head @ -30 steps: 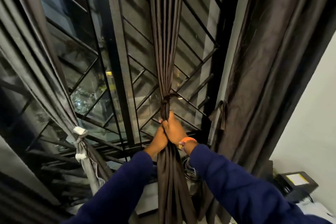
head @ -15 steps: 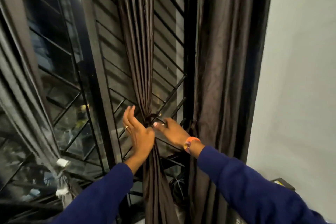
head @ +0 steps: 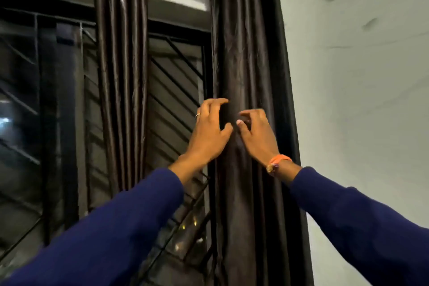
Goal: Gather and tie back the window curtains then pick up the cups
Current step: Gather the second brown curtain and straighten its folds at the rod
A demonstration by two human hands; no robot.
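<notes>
Both hands are up at the untied dark curtain [head: 243, 72] hanging by the window's right edge, left hand [head: 209, 130] and right hand [head: 256, 133] with fingers loosely spread and gripping nothing, so gathering looks barely begun; no cups visible.

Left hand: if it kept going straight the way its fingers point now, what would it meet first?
Most likely the right-hand curtain: the left hand reaches up toward its left edge, fingers spread, though whether it already touches is unclear.

black window grille [head: 176, 81] with diagonal bars, dark glass [head: 18, 104] (some blurry lights reflected), white wall [head: 359, 100] on the right
</notes>
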